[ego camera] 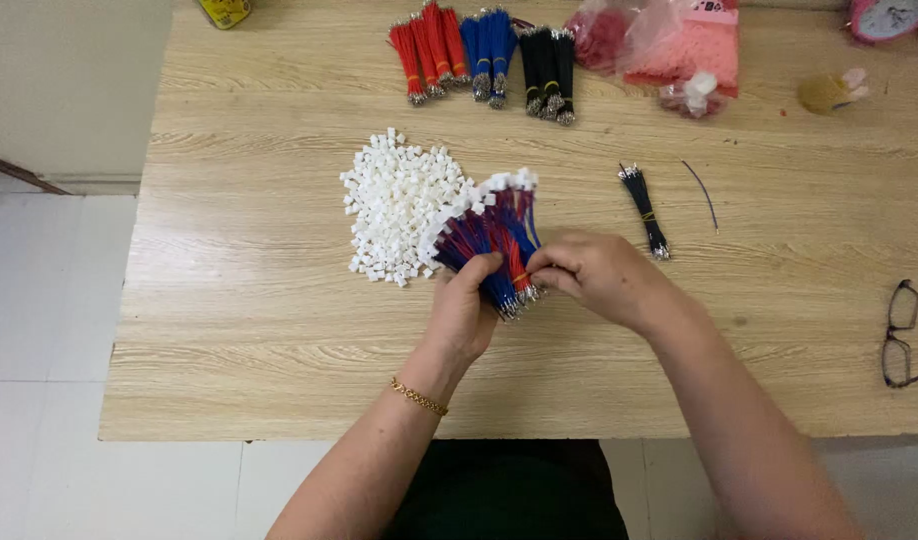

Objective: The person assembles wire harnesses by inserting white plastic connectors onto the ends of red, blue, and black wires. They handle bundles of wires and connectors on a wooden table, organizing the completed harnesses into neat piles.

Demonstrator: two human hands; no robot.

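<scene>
The left hand (466, 305) grips the fanned bundle of red and blue wires (494, 235), fanning away from it, while the right hand (589, 272) pinches the metal-tipped ends beside it.

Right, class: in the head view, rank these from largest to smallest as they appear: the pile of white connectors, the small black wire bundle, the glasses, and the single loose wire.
1. Pile of white connectors
2. Glasses, partly cut off at the edge
3. Small black wire bundle
4. Single loose wire
</scene>
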